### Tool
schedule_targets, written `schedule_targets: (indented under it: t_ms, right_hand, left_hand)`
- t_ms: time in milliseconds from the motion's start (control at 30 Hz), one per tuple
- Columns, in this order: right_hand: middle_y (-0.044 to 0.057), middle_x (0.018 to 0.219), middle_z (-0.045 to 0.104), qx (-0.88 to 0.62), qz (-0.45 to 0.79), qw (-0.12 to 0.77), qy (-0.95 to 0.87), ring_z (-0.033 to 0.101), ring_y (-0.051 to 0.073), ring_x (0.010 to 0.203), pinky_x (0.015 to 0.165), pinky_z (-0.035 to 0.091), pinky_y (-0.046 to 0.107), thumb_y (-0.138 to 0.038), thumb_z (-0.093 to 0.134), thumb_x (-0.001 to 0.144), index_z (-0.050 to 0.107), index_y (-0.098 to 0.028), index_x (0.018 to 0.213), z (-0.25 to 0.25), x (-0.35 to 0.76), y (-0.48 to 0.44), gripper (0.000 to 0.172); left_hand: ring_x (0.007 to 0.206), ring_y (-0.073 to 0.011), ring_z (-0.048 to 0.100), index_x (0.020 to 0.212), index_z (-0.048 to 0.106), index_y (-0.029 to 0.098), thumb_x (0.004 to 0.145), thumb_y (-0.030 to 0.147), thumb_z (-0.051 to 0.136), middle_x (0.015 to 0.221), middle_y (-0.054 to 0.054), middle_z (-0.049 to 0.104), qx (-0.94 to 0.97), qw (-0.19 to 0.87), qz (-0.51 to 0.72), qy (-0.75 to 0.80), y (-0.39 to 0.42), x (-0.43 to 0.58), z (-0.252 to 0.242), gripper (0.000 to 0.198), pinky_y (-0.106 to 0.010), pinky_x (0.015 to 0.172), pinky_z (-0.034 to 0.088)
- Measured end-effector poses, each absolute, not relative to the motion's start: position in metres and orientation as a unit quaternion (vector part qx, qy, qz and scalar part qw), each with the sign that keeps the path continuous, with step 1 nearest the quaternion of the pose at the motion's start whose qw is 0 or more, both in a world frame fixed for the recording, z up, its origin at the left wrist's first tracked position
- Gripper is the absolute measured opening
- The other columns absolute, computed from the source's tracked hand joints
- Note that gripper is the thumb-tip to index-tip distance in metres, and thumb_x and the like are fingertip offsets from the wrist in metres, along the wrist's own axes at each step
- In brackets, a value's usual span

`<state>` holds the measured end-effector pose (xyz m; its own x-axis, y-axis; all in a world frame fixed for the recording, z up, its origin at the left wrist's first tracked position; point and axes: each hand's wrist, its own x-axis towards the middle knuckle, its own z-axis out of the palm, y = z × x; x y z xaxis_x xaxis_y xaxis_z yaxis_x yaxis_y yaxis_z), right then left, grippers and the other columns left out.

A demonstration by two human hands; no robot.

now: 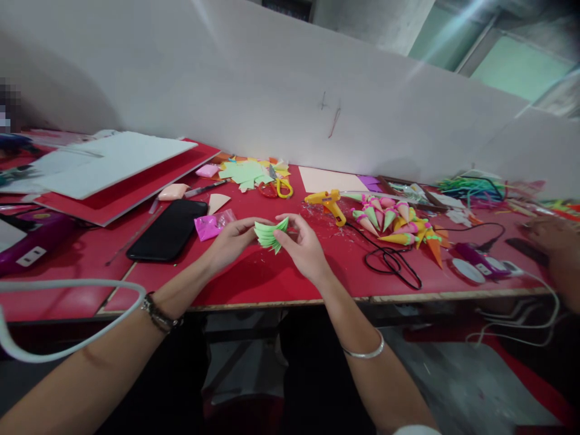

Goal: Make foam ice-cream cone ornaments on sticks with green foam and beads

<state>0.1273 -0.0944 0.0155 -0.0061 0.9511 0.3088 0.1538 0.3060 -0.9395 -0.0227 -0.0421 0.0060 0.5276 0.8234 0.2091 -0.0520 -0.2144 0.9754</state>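
Observation:
Between my hands, above the red table's front, is a fanned stack of light green paper pieces (268, 234). My right hand (302, 244) pinches the stack from the right, thumb on the near face and fingers behind. At the left edge, my left hand (236, 237) curls its fingers against the paper; its fingertips are partly hidden behind the stack. A pink packet (208, 226) lies just beyond my left hand. Farther back are yellow-handled scissors (284, 188) and a yellow glue gun (330, 204).
A black phone (167, 231) lies to the left, near white and red boards (122, 163). Loose green paper cutouts (247, 173) are at the back. Rightward sit small colourful paper cones (385, 217), a looped black cord (394, 266), and another person's hand (555, 238).

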Motion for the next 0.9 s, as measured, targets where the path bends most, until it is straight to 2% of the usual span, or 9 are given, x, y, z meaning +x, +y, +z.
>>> schedule_targets:
  t_ms: [100,200,300,400,500,667,900]
  right_hand:
    - [0.002,0.090,0.053,-0.456,0.390,0.552,-0.579,0.054,0.010,0.069,0.056,0.048,0.020,-0.036,0.050,0.075,0.045,-0.021,0.095,0.015,0.126,-0.092,0.026]
    - [0.003,0.089,0.054,-0.468,0.382,0.552,-0.575,0.053,0.009,0.067,0.055,0.047,0.020,-0.037,0.049,0.076,0.046,-0.020,0.094,0.014,0.126,-0.091,0.025]
    - [0.003,0.094,0.054,-0.479,0.358,0.538,-0.594,0.054,0.010,0.072,0.061,0.047,0.022,-0.037,0.050,0.075,0.046,-0.020,0.098,0.014,0.126,-0.092,0.028]
    - [0.005,0.104,0.052,-0.473,0.337,0.525,-0.622,0.055,0.011,0.079,0.068,0.047,0.024,-0.035,0.053,0.074,0.045,-0.022,0.105,0.015,0.124,-0.095,0.035]
    - [0.006,0.109,0.050,-0.461,0.323,0.516,-0.646,0.055,0.012,0.083,0.072,0.047,0.026,-0.033,0.053,0.074,0.045,-0.023,0.110,0.016,0.124,-0.097,0.038]
    - [0.005,0.103,0.050,-0.458,0.301,0.508,-0.665,0.054,0.012,0.083,0.073,0.047,0.026,-0.030,0.050,0.077,0.046,-0.024,0.109,0.018,0.128,-0.098,0.034]
    - [0.004,0.100,0.051,-0.474,0.270,0.491,-0.679,0.053,0.012,0.080,0.071,0.047,0.026,-0.032,0.055,0.073,0.045,-0.024,0.107,0.019,0.129,-0.100,0.036]
  left_hand:
    - [0.081,-0.0174,0.059,0.098,0.058,0.015,0.083,0.041,0.036,0.094,-0.009,0.063,0.596,0.650,0.394,0.258,-0.040,-0.021,0.004,0.037,-0.032,0.072,0.048]
    - [0.084,-0.0193,0.059,0.102,0.056,0.015,0.084,0.047,0.026,0.099,-0.011,0.061,0.578,0.680,0.382,0.238,-0.041,-0.021,0.005,0.047,-0.035,0.072,0.049]
    - [0.088,-0.0185,0.058,0.106,0.052,0.018,0.079,0.039,0.045,0.108,-0.009,0.057,0.622,0.628,0.393,0.253,-0.044,-0.021,0.009,0.035,-0.033,0.073,0.049]
    - [0.092,-0.0182,0.056,0.107,0.050,0.018,0.071,0.027,0.059,0.107,-0.008,0.057,0.664,0.575,0.407,0.252,-0.048,-0.021,0.012,0.039,-0.030,0.076,0.048]
    - [0.090,-0.0172,0.057,0.105,0.051,0.017,0.071,0.024,0.058,0.100,-0.007,0.060,0.673,0.562,0.416,0.242,-0.047,-0.022,0.012,0.035,-0.028,0.076,0.047]
    - [0.080,-0.0153,0.058,0.094,0.056,0.015,0.072,0.021,0.054,0.087,-0.005,0.063,0.700,0.516,0.419,0.262,-0.043,-0.024,0.013,0.023,-0.027,0.072,0.047]
    - [0.082,-0.0143,0.053,0.085,0.059,0.015,0.076,0.019,0.049,0.086,-0.004,0.057,0.806,0.341,0.407,0.261,-0.048,-0.024,0.017,0.014,-0.026,0.074,0.043]
